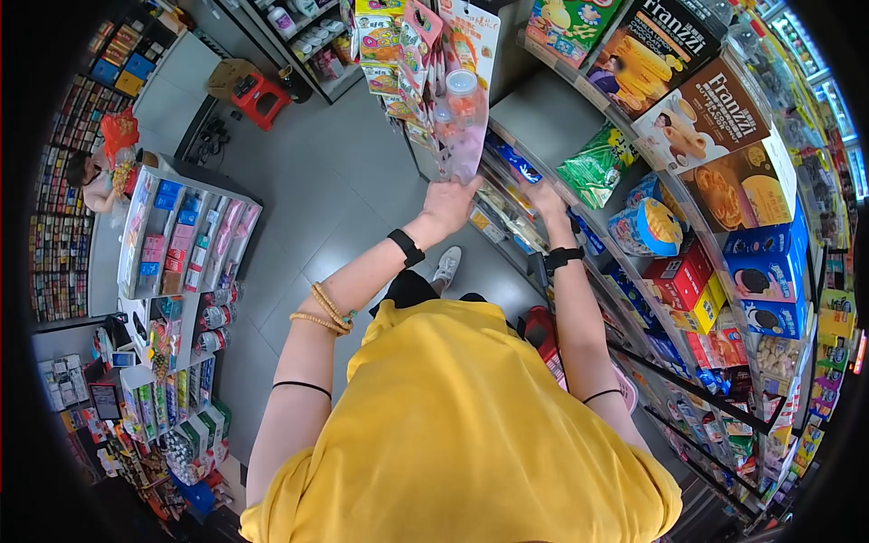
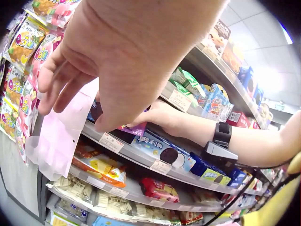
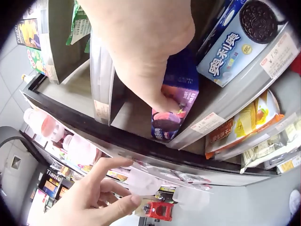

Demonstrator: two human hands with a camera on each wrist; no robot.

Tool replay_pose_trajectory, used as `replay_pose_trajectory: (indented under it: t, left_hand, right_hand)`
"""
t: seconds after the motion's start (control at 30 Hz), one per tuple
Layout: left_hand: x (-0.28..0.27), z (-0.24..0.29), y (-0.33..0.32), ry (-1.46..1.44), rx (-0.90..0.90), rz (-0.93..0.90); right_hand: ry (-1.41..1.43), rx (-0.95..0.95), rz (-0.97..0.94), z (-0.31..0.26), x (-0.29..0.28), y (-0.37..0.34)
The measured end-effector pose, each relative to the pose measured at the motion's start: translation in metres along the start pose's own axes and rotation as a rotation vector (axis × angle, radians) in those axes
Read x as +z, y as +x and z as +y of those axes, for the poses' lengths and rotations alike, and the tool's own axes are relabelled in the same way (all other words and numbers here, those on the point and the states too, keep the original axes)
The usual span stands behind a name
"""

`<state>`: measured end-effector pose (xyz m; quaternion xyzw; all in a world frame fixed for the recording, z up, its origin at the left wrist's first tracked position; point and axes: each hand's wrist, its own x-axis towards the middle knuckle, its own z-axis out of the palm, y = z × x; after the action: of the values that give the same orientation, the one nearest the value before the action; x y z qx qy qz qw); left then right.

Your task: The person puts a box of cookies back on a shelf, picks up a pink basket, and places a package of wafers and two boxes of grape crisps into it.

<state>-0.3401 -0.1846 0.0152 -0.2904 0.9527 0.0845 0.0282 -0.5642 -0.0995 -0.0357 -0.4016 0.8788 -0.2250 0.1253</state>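
Observation:
My right hand (image 3: pixel 141 42) holds a purple-and-blue cookie box (image 3: pixel 175 101) on a shelf, its thumb pressed on the printed front; the other fingers are hidden behind the wrist and box. A light-blue Oreo box (image 3: pixel 230 47) stands beside it on the same shelf. At the shelf's end, my left hand (image 2: pixel 106 61) has loosely bent fingers with nothing held between them. It is closest to a pinkish hanging display strip (image 2: pixel 63 125) with clear plastic cups, which it overlaps in the head view.
Hanging candy bags (image 1: pixel 378 45) line the shelf end. Above the right hand lie a green snack bag (image 1: pixel 597 167) and Franzzi boxes (image 1: pixel 701 113). Lower shelves carry an orange packet (image 2: pixel 99 165) and a red packet (image 2: pixel 160 189). A display counter (image 1: pixel 190 226) and a red stool (image 1: pixel 261 100) stand leftward.

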Motion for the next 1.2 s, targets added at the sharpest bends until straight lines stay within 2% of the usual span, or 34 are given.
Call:
replay_pose_trajectory:
  t: [0.07, 0.3, 0.4, 0.5, 0.6, 0.7, 0.8, 0.9, 1.0, 1.13, 1.2]
  left_hand:
    - [0.004, -0.001, -0.001, -0.006, -0.003, 0.003]
    - [0.006, -0.006, -0.006, -0.025, 0.000, 0.050]
    - [0.008, -0.007, -0.004, -0.023, 0.001, 0.048]
    - [0.007, -0.004, -0.002, -0.001, 0.008, 0.057]
    - [0.002, 0.003, 0.002, -0.041, -0.015, -0.031]
    - [0.008, 0.009, 0.006, -0.133, 0.005, -0.039]
    - [0.022, 0.022, 0.013, -0.310, 0.183, 0.191]
    - [0.022, 0.041, 0.027, -0.401, 0.340, 0.261]
    - [0.027, 0.064, 0.041, -0.568, 0.258, 0.300]
    - [0.048, 0.083, 0.062, -0.897, -0.049, 0.166]
    - [0.051, 0.082, 0.066, -0.866, -0.044, 0.199]
  right_hand:
    - [0.041, -0.062, -0.065, 0.010, 0.001, 0.003]
    - [0.126, 0.162, -0.379, -0.003, -0.030, -0.001]
    - [0.294, 0.116, -0.382, 0.023, -0.009, 0.006]
    - [0.305, 0.132, -0.327, 0.032, -0.003, 0.006]
    - [0.311, 0.024, -0.302, 0.051, 0.017, 0.014]
    - [0.389, -0.014, -0.325, 0.061, 0.028, 0.019]
    - [0.179, -0.010, -0.245, 0.034, 0.011, 0.018]
    - [0.029, 0.019, -0.296, 0.009, -0.014, 0.008]
    - [0.055, -0.004, -0.264, 0.002, -0.018, 0.006]
    - [-0.030, 0.084, -0.269, -0.003, -0.028, 0.002]
    - [0.064, -0.003, -0.253, 0.005, -0.031, -0.001]
